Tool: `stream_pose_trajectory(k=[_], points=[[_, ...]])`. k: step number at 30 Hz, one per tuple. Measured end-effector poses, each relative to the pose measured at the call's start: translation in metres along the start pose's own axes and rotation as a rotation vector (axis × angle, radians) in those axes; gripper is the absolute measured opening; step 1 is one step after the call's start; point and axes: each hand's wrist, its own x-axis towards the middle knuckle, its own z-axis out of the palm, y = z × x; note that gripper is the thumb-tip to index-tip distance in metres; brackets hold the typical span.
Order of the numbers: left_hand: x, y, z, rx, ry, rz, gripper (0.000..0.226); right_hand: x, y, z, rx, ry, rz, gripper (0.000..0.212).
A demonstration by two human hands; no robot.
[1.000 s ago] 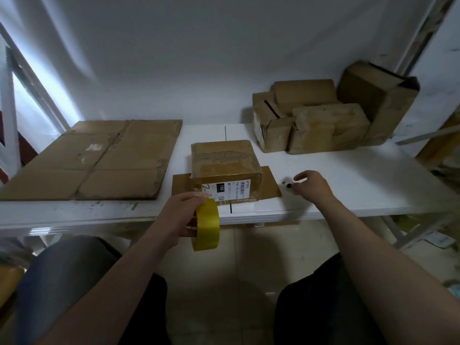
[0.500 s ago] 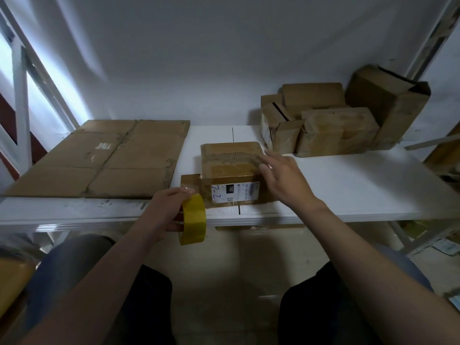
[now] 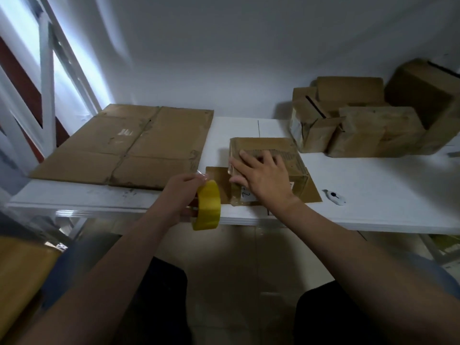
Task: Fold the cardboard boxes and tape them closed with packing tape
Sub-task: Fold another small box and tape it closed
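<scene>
While the right hand [image 3: 261, 176] lies spread and flat on top of the box [image 3: 263, 145], thumb down its near face, the left hand [image 3: 178, 192] grips the tape [image 3: 207, 205] just off the front edge of the table [image 3: 373, 200], left of the box. The box sits closed near that edge on a flat scrap [image 3: 312, 194] of card, with a cutter [image 3: 334, 196] just right of it. A pale sliver above the left fingers may be the tape's free end, but it is too blurred to be sure.

The step in hand looks like laying a strip across the box's top seam. To do it well, the right hand should bear down firmly, so the flaps lie level and the box cannot slide on the scrap. The free end wants anchoring on a side face first. The roll then draws taut and straight over the seam, with the right hand smoothing behind it to press out wrinkles. The cutter is near enough for the right hand to reach for the cut.
</scene>
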Motion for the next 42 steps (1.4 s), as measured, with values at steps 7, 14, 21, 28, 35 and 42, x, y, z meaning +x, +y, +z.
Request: stream_pose_trajectory(k=[7,14,21,28,35,42], points=[[0.020,0.002,0.001,0.055,-0.038,0.028,0.021,-0.006,0.000,0.009,-0.102,0.034,-0.010,0.091],[0.024,-0.004,-0.005,-0.005,-0.049,0.030,0.019,-0.006,-0.005,0.011,-0.053,0.099,0.027,0.091],[0.023,-0.005,-0.005,0.019,-0.064,0.054,0.021,-0.008,0.001,0.010,-0.018,0.111,-0.012,0.077],[0.021,-0.002,-0.006,0.046,-0.071,0.077,0.024,-0.007,-0.005,0.022,0.001,0.255,0.033,0.058],[0.020,-0.003,-0.005,0.035,-0.075,0.077,0.023,-0.009,-0.024,0.024,0.071,0.205,0.169,0.070],[0.020,-0.003,-0.006,0.031,-0.075,0.067,0.024,-0.003,-0.030,0.020,0.124,0.311,0.234,0.038]])
